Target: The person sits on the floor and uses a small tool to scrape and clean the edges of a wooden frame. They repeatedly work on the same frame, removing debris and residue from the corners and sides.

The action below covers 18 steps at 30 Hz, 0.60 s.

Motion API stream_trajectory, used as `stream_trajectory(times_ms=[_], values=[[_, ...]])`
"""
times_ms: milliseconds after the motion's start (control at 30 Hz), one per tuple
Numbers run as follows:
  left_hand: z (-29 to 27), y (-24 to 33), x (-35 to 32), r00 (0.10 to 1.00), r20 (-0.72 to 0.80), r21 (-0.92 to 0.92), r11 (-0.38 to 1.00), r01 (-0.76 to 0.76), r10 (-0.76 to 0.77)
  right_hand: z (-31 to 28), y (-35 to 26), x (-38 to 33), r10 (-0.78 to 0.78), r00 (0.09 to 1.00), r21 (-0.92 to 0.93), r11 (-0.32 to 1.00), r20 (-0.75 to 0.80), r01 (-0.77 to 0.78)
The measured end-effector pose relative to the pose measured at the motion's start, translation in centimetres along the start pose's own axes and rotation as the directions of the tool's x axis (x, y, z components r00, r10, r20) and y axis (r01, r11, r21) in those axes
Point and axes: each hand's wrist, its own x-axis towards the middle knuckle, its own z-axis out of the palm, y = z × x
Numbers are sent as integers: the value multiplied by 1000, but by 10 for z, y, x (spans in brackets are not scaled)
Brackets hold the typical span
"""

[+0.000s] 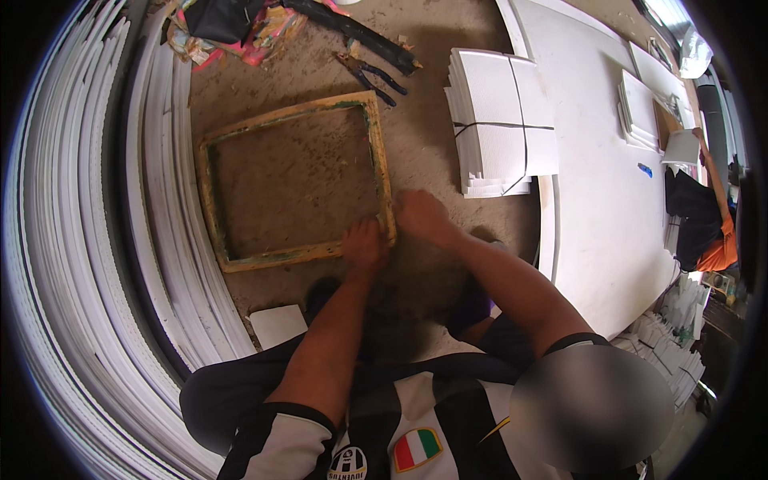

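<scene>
A worn, yellowish wooden frame (292, 256), rectangular with an open middle, lies on the dirt-brown floor in front of me. My left hand (366, 242) is closed over the frame's right bar, close to its lower right corner. Just outside that same bar is my right hand (422, 216), its fingers curled in. Whatever those fingers may hold is hidden. Beyond the frame's upper right corner, a pair of dark-handled pincers (373, 78) rests on the floor with its handles apart.
Stacked white sheets (172, 208) line my left side. To the right sit a strapped white bundle (504, 120) and a large white board surface (612, 208). A black bar (352, 34) and crumpled pink-and-black scraps (232, 32) lie ahead. Another person in orange (716, 248) works at far right.
</scene>
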Motion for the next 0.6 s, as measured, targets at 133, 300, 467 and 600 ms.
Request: stream_trajectory(times_ms=[133, 300, 467, 600], values=[[-7, -4, -1, 998, -19, 1, 998, -66, 66, 7, -13, -24, 54, 995, -226, 974, 86, -33], [-4, -5, -5, 998, -6, 5, 998, -57, 57, 8, -23, -29, 32, 995, -276, 961, 89, -6], [-3, -6, -3, 998, -34, -24, 998, -60, 60, 10, -25, -29, 17, 995, -296, 955, 103, 14], [-5, -6, -4, 999, 24, 0, 999, -39, 39, 13, -27, -29, 2, 995, -338, 941, 98, 31]])
